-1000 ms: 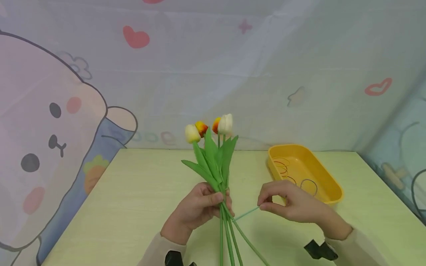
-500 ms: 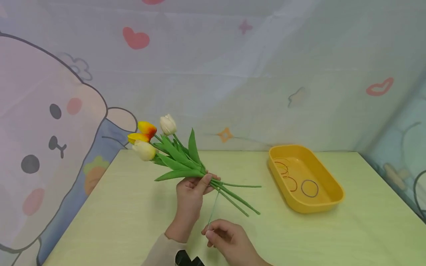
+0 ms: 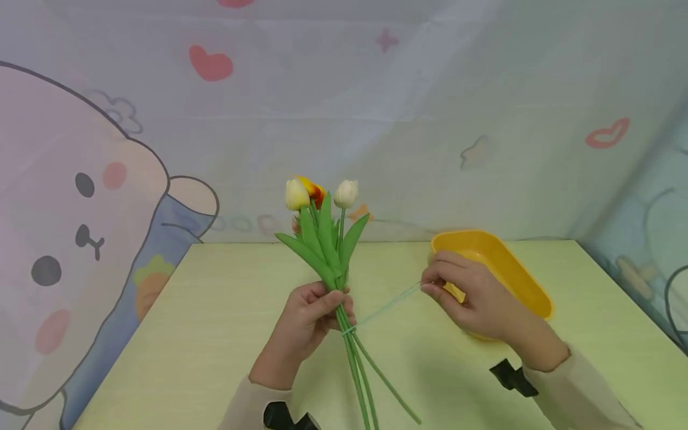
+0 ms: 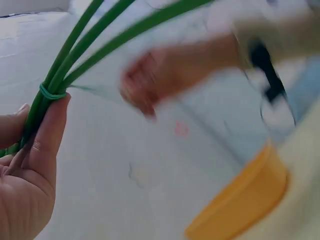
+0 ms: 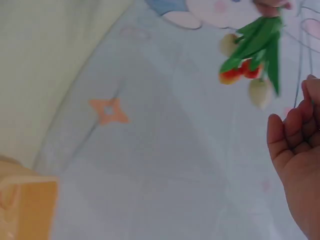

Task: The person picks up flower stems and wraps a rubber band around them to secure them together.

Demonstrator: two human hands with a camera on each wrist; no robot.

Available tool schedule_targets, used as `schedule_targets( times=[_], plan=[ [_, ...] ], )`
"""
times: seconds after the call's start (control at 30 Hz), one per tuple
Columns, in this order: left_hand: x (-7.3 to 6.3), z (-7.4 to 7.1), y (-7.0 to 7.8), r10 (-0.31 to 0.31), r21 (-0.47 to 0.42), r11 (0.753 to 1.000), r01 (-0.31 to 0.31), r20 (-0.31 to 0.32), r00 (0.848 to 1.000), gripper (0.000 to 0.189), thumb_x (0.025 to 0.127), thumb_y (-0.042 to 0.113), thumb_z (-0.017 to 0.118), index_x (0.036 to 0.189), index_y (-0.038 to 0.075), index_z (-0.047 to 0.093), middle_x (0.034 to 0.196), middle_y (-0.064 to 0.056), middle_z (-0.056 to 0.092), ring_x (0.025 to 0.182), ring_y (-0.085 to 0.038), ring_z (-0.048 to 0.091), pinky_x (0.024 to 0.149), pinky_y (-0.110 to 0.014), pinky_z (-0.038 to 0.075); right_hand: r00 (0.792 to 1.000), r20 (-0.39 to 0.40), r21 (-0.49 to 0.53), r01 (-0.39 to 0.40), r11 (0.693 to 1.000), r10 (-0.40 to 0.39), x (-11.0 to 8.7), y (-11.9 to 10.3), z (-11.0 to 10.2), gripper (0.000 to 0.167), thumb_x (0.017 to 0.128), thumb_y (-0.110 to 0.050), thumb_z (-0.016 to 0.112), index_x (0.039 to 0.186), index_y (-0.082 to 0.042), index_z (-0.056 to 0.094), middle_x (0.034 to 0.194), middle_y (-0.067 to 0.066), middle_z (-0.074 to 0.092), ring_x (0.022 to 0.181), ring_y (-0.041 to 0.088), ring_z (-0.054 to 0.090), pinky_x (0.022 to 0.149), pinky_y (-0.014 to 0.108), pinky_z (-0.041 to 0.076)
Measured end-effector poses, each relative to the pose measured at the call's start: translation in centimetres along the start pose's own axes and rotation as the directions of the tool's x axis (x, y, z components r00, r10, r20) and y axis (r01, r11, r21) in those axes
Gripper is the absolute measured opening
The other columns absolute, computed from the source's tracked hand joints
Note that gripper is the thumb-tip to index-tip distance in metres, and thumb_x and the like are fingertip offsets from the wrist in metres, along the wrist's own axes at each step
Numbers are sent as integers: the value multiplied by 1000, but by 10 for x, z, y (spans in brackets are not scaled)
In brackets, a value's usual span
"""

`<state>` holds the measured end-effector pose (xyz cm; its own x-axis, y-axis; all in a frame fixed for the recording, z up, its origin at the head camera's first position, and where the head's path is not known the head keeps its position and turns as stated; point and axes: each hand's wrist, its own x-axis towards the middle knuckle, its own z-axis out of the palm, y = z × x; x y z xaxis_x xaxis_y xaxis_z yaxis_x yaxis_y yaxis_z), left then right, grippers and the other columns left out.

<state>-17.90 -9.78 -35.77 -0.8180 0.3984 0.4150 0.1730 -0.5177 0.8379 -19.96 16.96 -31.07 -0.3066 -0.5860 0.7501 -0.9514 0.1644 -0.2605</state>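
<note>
My left hand [image 3: 306,319] grips a bunch of tulips [image 3: 325,245] by the stems, blooms up. The blooms are white, pale yellow and orange-red, over long green leaves. Around the stems just below my left fingers runs a green rubber band [image 3: 383,309]; in the left wrist view the green rubber band [image 4: 51,93] circles the stems. My right hand [image 3: 478,298] pinches its free end between thumb and finger and stretches it out to the right. In the left wrist view the right hand [image 4: 155,82] is blurred.
A yellow tray [image 3: 518,278] stands on the table [image 3: 204,334] behind my right hand, which partly covers it. A printed cloth [image 3: 301,77] hangs behind the table's far edge. Black wrist straps [image 3: 513,377] sit on both sleeves.
The tulips tilted left, then came back upright. My right hand swung down toward the near edge, then up and right, pulling the rubber band out; the band now wraps the stems.
</note>
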Motion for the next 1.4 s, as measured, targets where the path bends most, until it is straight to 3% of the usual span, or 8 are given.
schedule_targets(
  times=[0.3,0.37,0.53,0.67,0.83,0.97,1.17,1.4],
  plan=[
    [-1,15,6,180,-42,981,-189,-161,970,13,99,4,52,100,7,64,87,0,71,81,-14,72,76,-29,59,904,93,364,-420,831,416,-39,-26,103,9,91,1,62,92,-7,65,86,6,66,80,7,60,74,26,56],
    [1,19,2,202,48,979,-197,-276,940,11,98,2,53,98,5,64,84,0,72,79,-14,72,76,-31,59,828,153,499,-536,681,540,-37,-49,123,8,96,-7,59,99,-5,66,94,4,68,87,5,61,80,24,55],
    [4,21,0,151,20,986,-167,-544,825,7,98,6,55,99,0,60,82,-4,70,79,-16,72,78,-33,59,666,367,893,-448,-45,650,-28,-85,141,25,103,-21,47,119,-15,67,122,-5,64,116,9,57,99,26,47],
    [7,17,-2,157,5,980,-200,-643,750,10,96,7,58,99,-2,57,81,-6,70,80,-18,72,80,-33,58,687,408,913,-328,-244,602,-18,-94,135,27,105,-19,43,114,-22,69,120,-6,62,116,10,55,99,28,47],
    [5,9,-15,389,361,906,-219,-510,767,14,93,1,61,98,-12,59,82,-1,71,78,-14,72,77,-33,59,673,309,918,-397,-24,672,-1,-93,113,16,102,-12,48,112,-14,60,108,-3,64,104,12,61,95,27,50],
    [5,1,-18,521,584,769,-258,-341,782,12,89,-3,64,93,-15,62,80,-9,71,75,-9,71,72,-31,60,651,228,716,-616,329,724,13,-80,77,25,96,-13,60,115,2,55,97,2,67,88,13,62,84,26,54],
    [3,-3,-6,404,659,736,-152,-249,880,9,89,-2,65,87,-10,66,76,-23,68,70,-8,70,68,-32,60,905,151,-56,-394,918,398,23,-47,28,15,87,-7,71,102,-5,70,81,-3,65,72,6,56,63,21,51],
    [-3,-1,13,84,270,962,-41,-150,985,14,96,5,58,98,-8,62,77,0,70,69,-10,70,67,-31,60,992,123,-393,74,917,-27,18,-25,16,7,90,-10,69,85,-8,64,77,-4,57,71,10,48,61,16,44]
  ],
)
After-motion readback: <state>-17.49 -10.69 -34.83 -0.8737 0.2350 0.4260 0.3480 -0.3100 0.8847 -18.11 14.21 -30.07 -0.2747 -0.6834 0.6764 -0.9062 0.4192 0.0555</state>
